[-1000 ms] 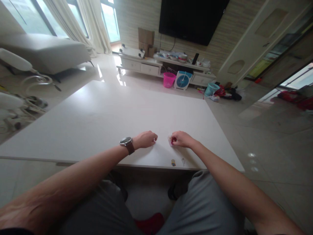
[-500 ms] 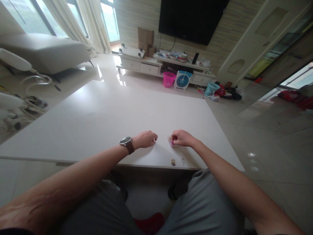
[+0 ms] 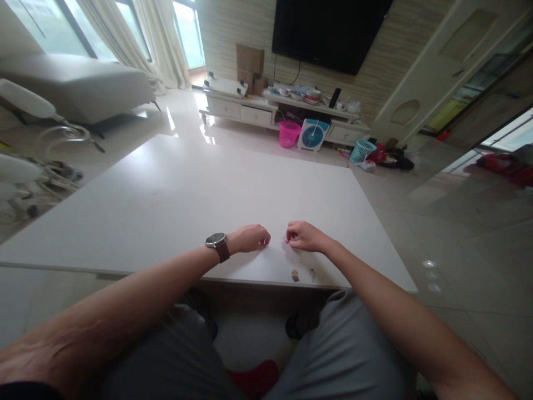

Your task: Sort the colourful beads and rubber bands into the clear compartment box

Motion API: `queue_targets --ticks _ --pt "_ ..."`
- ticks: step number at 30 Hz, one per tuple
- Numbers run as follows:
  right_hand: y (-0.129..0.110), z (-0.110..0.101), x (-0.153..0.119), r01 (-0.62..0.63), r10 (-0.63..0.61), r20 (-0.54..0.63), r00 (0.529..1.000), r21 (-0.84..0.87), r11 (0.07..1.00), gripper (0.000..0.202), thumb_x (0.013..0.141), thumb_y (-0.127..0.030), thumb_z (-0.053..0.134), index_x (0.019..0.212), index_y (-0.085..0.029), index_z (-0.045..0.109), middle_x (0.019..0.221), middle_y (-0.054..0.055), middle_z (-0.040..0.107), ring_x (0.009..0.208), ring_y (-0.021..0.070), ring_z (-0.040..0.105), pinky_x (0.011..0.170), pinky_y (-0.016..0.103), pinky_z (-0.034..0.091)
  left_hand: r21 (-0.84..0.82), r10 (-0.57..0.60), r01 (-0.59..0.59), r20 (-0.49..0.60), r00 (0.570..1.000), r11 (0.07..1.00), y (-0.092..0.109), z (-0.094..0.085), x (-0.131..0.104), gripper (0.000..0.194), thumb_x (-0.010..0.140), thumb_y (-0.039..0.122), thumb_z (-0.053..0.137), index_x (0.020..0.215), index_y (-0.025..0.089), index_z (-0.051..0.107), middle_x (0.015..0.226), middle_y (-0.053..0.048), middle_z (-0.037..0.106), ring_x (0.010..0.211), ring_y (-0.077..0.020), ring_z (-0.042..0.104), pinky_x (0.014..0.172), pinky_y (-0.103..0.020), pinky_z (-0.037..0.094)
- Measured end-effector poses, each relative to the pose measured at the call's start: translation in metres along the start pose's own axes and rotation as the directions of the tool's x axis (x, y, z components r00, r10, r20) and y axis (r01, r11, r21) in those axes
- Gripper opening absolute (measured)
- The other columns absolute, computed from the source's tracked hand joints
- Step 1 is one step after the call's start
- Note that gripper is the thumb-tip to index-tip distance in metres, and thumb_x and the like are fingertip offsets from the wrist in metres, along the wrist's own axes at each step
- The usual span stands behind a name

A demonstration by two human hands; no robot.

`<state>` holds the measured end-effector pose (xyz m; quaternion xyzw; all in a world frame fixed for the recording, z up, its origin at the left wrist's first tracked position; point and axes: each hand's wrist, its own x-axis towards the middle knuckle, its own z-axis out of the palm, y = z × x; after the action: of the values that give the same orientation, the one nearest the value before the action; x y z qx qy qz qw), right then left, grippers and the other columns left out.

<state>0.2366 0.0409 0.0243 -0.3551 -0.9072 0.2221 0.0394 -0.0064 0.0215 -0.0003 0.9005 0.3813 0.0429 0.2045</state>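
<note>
Shifting slightly leftward, the right hand (image 3: 307, 235) is pinching a pink piece (image 3: 287, 241); the left hand (image 3: 249, 238) is curling, its hold unclear. One yellow figure (image 3: 295, 275) is lying nearby.

Daylight from windows (image 3: 189, 36) glints on the glossy floor (image 3: 185, 105) before a striped wall (image 3: 227, 25) and television (image 3: 328, 33).
</note>
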Motion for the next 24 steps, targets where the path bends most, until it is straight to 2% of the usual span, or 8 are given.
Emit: queue_targets --ticks 4,8,14,20,24 --pt "-0.013 0.007 0.001 0.035 -0.029 0.092 0.995 -0.068 0.997 0.002 0.073 -0.018 0.071 0.072 -0.019 0.072 0.103 0.007 0.061 0.104 0.0233 0.049 0.087 0.037 0.037 -0.01 0.031 -0.031 0.006 1.0 0.999 0.001 0.002 0.001 0.014 0.08 0.018 0.062 0.087 0.022 0.073 0.083 -0.002 0.072 0.074 -0.0146 0.064 0.068 -0.024 0.046" --pt "-0.02 0.013 0.001 -0.001 0.019 0.183 0.983 -0.1 0.995 0.004 0.073 -0.023 0.072 0.07 -0.02 0.072 0.121 0.007 0.058 0.118 0.0296 0.041 0.093 0.047 0.033 -0.026 0.042 -0.041 0.019 0.999 0.999 0.002 0.002 0.001 0.014 0.078 0.017 0.064 0.088 0.022 0.073 0.084 -0.001 0.073 0.075 -0.0144 0.064 0.068 -0.024 0.046" --pt "-0.021 0.02 0.005 0.012 0.016 0.213 0.977 -0.129 0.992 0.005 0.073 -0.024 0.072 0.07 -0.021 0.072 0.122 0.006 0.059 0.12 0.0309 0.04 0.094 0.049 0.032 -0.035 0.05 -0.049 0.043 0.998 0.998 0.008 -0.001 0.0 0.016 0.079 0.015 0.062 0.089 0.021 0.073 0.085 -0.002 0.073 0.074 -0.0136 0.064 0.07 -0.023 0.045" --pt "-0.024 0.023 0.009 0.013 0.006 0.16 0.987 -0.118 0.993 0.013 0.079 -0.032 0.073 0.076 -0.02 0.072 0.117 0.009 0.062 0.119 0.0305 0.042 0.092 0.046 0.032 -0.034 0.053 -0.052 0.039 0.998 0.998 0.008 0.002 -0.001 0.015 0.08 0.016 0.062 0.087 0.022 0.074 0.085 -0.002 0.073 0.075 -0.0144 0.065 0.069 -0.023 0.045" --pt "-0.023 0.022 0.01 -0.002 0.016 0.134 0.991 -0.104 0.995 0.012 0.078 -0.03 0.073 0.075 -0.019 0.071 0.114 0.009 0.064 0.117 0.0293 0.043 0.091 0.045 0.031 -0.038 0.071 -0.069 0.031 0.997 0.997 0.006 0.004 -0.002 0.016 0.079 0.014 0.062 0.086 0.022 0.074 0.085 -0.002 0.073 0.075 -0.0137 0.065 0.069 -0.023 0.045"
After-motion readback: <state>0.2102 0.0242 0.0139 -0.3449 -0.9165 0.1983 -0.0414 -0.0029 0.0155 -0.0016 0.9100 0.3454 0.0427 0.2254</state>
